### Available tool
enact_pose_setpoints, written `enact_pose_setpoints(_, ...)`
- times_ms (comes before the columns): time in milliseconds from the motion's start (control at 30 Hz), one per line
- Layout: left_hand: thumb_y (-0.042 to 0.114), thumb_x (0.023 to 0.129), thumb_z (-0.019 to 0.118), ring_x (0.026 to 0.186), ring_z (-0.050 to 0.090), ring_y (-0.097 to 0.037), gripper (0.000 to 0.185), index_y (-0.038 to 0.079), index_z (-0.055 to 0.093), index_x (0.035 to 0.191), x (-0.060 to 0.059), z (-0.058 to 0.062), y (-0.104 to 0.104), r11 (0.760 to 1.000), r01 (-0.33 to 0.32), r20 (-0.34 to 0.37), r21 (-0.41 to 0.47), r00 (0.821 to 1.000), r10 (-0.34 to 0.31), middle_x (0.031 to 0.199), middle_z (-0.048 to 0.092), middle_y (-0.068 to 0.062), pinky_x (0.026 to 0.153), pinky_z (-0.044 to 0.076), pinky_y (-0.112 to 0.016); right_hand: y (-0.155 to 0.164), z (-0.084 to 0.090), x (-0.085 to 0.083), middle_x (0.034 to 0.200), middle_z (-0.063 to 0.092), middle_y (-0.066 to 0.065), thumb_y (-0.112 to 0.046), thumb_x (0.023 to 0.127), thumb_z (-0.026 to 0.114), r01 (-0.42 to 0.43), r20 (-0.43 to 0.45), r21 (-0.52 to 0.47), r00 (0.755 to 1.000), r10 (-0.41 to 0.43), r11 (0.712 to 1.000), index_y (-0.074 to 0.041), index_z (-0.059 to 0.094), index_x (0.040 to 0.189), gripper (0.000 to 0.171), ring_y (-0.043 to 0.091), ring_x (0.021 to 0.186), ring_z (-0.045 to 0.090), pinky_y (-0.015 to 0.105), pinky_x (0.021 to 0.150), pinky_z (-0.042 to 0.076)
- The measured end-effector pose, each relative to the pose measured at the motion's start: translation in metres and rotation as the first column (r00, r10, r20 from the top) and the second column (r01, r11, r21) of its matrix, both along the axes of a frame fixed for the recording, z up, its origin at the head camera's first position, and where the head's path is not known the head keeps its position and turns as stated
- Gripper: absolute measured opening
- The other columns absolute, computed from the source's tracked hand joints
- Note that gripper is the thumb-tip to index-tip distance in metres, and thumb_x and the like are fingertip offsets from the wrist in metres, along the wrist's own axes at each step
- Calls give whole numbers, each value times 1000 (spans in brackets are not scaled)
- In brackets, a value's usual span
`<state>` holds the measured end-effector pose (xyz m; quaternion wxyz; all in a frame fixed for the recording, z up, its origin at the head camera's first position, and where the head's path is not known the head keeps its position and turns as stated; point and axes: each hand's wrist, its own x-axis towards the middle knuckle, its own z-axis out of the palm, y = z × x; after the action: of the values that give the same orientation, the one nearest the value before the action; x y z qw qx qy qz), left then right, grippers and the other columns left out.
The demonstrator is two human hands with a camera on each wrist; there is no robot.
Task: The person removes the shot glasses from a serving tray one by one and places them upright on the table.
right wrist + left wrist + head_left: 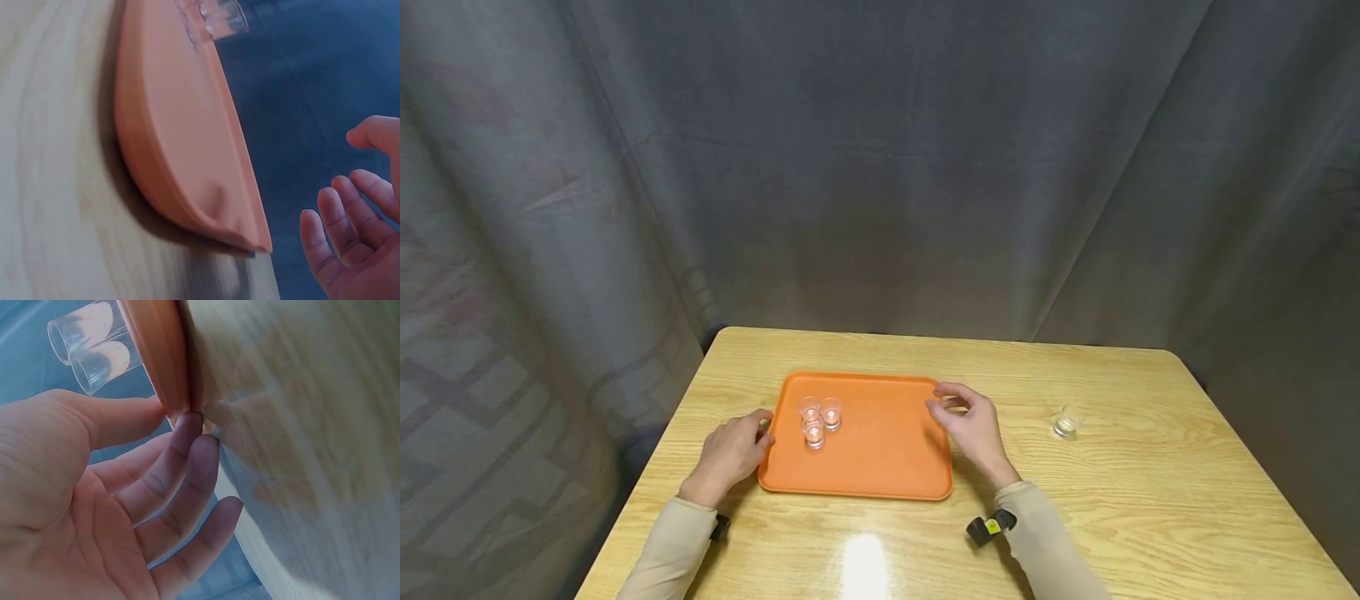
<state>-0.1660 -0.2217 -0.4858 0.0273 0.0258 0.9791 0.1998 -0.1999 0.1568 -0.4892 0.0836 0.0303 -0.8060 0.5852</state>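
An orange tray (880,450) lies on the wooden table. Three small clear glasses stand close together on its left part, the front one (815,435) nearest to me. At the tray's left edge, my left hand (730,454) pinches the rim (164,356), thumb on the upper side and fingertips at the underside. My right hand (972,425) hovers by the tray's right edge with fingers loosely bent and holding nothing. In the right wrist view, a gap shows between the right fingers (340,219) and the tray corner.
Another small clear glass (1065,423) is on the table to the right of my right hand. Dark grey curtains (880,167) hang behind the table (1150,483) and at both sides.
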Motion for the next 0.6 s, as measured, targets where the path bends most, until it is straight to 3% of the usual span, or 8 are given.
enact_pose_setpoints(233,17,99,74,78,67,-20,37,3,67,134,0,-1,0,1000,1,-2,-1,1000,-1,101,78,-8,69,52,-43,-22,-4,2,116,78,13,-9,90,84,-40,0,11,999,40,999,1,78,116,28,21,97,73,19,84,56)
enact_pose_setpoints(600,16,100,74,78,68,-21,37,3,68,133,0,0,1,1000,8,-14,-5,1000,-8,101,78,-9,69,53,-44,-52,-5,3,116,78,11,-9,90,83,-115,-7,21,993,116,993,0,78,117,29,21,95,73,24,82,58)
